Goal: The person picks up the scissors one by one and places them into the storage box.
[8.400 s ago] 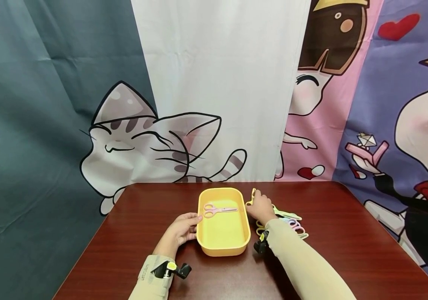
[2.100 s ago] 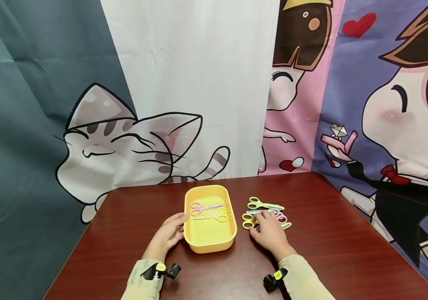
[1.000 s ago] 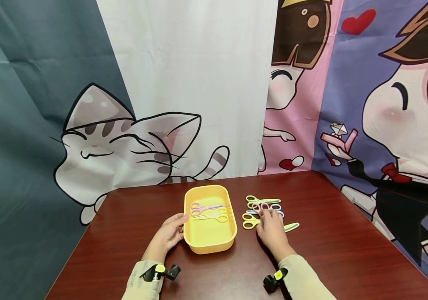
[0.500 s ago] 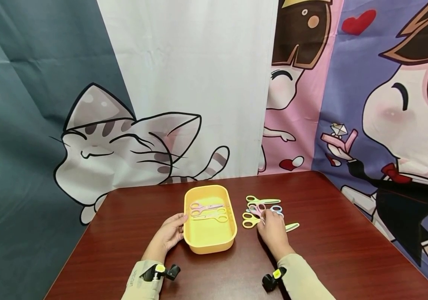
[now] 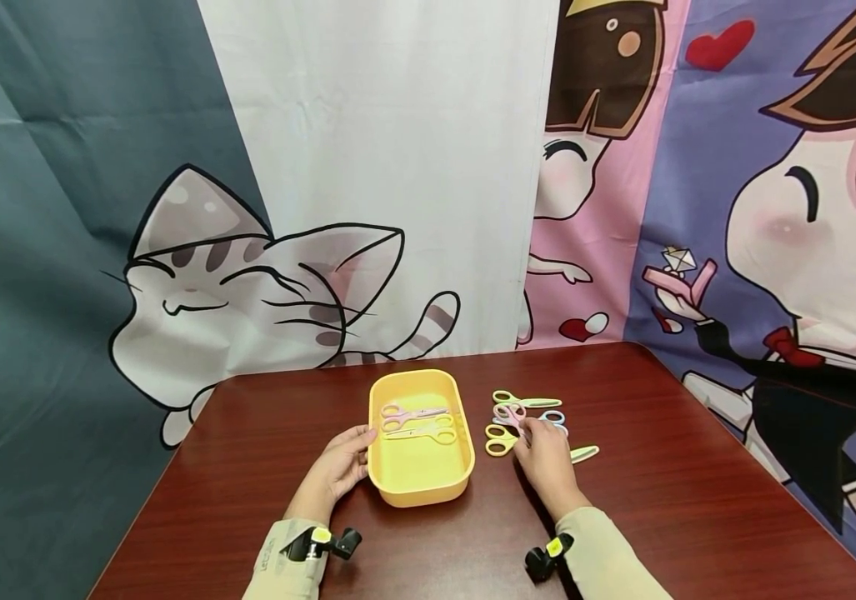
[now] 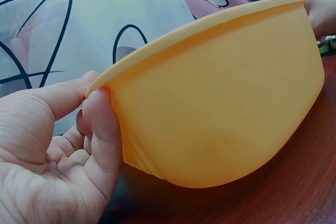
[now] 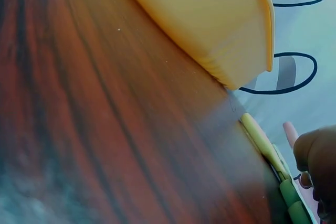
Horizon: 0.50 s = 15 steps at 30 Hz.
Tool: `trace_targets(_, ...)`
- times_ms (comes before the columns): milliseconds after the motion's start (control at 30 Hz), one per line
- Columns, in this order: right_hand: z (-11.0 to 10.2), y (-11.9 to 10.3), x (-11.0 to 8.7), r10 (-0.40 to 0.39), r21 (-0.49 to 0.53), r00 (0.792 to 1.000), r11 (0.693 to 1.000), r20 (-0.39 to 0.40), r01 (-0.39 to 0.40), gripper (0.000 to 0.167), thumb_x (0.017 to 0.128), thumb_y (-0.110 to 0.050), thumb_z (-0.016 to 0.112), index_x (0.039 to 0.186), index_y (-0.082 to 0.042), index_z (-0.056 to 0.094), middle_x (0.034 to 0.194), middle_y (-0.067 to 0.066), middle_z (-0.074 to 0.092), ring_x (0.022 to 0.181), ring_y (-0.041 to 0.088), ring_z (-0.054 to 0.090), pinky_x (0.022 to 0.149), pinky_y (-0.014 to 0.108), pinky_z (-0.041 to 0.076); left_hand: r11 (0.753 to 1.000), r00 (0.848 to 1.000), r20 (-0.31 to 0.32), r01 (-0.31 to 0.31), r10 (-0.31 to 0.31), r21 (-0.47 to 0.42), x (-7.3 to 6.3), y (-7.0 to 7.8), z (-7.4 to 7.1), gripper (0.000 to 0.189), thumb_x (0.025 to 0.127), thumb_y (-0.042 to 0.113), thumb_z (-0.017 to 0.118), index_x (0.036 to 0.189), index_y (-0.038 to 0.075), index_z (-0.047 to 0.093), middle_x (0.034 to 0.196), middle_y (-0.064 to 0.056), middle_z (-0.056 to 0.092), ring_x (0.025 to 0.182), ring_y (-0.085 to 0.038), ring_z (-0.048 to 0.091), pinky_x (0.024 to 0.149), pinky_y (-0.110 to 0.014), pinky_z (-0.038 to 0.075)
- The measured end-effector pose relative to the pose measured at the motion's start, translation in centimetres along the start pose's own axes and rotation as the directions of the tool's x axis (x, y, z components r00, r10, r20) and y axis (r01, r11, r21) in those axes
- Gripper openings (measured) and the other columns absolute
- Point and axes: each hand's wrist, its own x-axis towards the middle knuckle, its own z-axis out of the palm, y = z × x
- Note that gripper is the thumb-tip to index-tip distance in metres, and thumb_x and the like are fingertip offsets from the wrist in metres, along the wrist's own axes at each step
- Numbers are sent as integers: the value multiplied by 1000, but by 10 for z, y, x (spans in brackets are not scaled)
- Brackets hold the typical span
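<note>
My left hand (image 5: 337, 471) pinches the left rim of a yellow plastic tray (image 5: 422, 483), thumb on the rim and fingers against the outer wall (image 6: 215, 103). Inside lie pink scissors (image 5: 429, 412) and yellow scissors (image 5: 412, 433), one below the other. Right of the tray, my right hand (image 5: 548, 468) pinches another pair of pink scissors (image 5: 523, 424), handle loops pointing left; their blades are hidden by the hand. Beneath and around it lie yellow scissors (image 5: 508, 442), blue-handled scissors (image 5: 561, 414) and green scissors (image 5: 536, 403). The right wrist view shows only part of the hand (image 7: 323, 161).
A dark red-brown wooden table (image 5: 232, 500) carries everything. Behind its far edge hangs a printed cloth (image 5: 412, 167) with a cartoon cat and figures. Small black wrist cameras (image 5: 548, 560) sit on both forearms.
Yellow scissors have gone from my right hand into the tray. My right hand has since taken pink scissors from the pile, their handles swinging left. My left hand stays on the rim.
</note>
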Motion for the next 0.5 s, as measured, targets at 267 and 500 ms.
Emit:
trace_targets(267, -1, -3, 4, -5, 77, 999, 997, -35, 7, 24, 72, 1, 71, 96, 0, 72, 91, 16, 69, 85, 41, 62, 78, 53, 47, 1000, 1000, -3, -8, 8, -6, 0, -1, -2, 6, 106, 11, 52, 101, 9, 55, 84, -1, 64, 63, -6, 59, 54, -20, 53)
trace_targets(500, 1, -5, 9, -45, 136, 995, 989, -85, 56, 27, 72, 1, 76, 99, -2, 74, 95, 13, 71, 83, 37, 61, 74, 48, 48, 1000, 1000, -1, -14, 14, -16, 1, -2, -1, 7, 106, 10, 51, 100, 9, 55, 81, 0, 62, 61, -6, 56, 53, -19, 52)
